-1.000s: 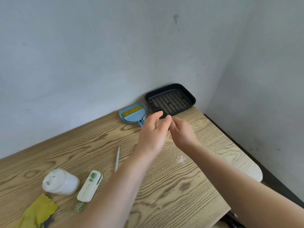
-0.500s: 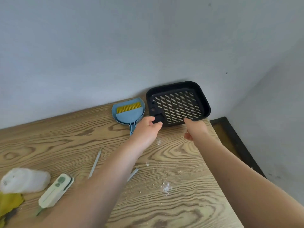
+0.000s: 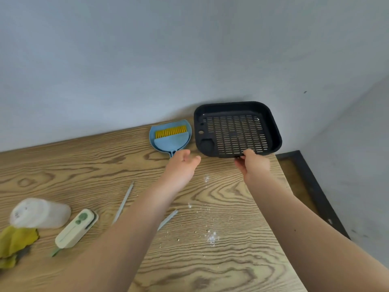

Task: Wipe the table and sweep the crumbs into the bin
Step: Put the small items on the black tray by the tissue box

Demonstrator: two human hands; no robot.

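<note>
Table (image 3: 63, 165): pale wood with bold, wavy grain, set against a plain grey wall (image 3: 147, 60); its right edge ends just past my right arm.
Black tray (image 3: 236, 131): square, matte plastic with rounded corners, a raised rim and a slotted floor; it sits at the far right corner of the table, near the wall. I cannot make out anything lying in it.
Dustpan (image 3: 170, 140): small, light blue, rounded, just left of the black tray; a matching brush with short yellow bristles (image 3: 171, 131) lies nested inside it.
Crumbs (image 3: 211, 237): white specks and powdery smears scattered over the wood between my forearms, well short of the tray.
My right hand (image 3: 253, 165): pinching the near rim of the black tray, thumb on top, fingers underneath.
My left hand (image 3: 183, 165): loose, fingers relaxed and slightly spread, holding nothing, over the dustpan's handle and hiding most of it.
White bottle (image 3: 40, 212): translucent plastic, lying on its side at the left.
Yellow cloth (image 3: 14, 243): crumpled, touching the white bottle's near side.
Cream tool (image 3: 75, 228): oblong, with a green leaf print, beside the bottle.
Thin sticks (image 3: 124, 201): two pale slender rods, one partly under my left forearm.
</note>
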